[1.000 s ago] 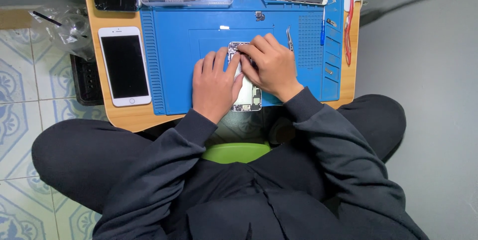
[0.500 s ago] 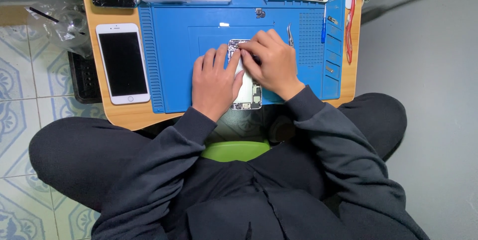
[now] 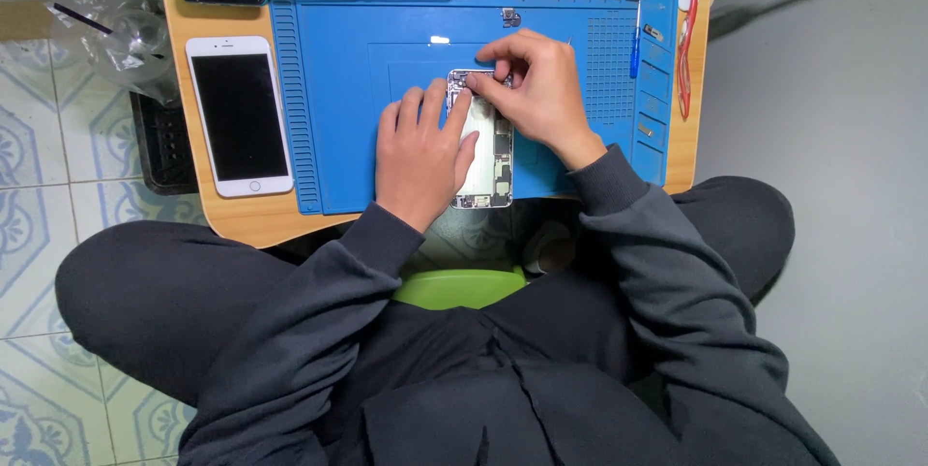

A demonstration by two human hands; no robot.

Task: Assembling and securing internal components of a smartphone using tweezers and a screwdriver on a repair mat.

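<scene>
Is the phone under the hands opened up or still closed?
Opened: the phone lies on the blue mat with its internal parts exposed, no screen on it, left hand steadying it.

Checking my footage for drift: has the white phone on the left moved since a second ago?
No. The white phone lies in the same spot beside the blue mat's left edge on the wooden table.

Right hand now lifted slightly off the opened phone, fingertips pinching at its top edge rather than lying flat across it, left hand spread a little wider along the phone's left side, view shifted slightly so the bench sits higher in frame
</scene>
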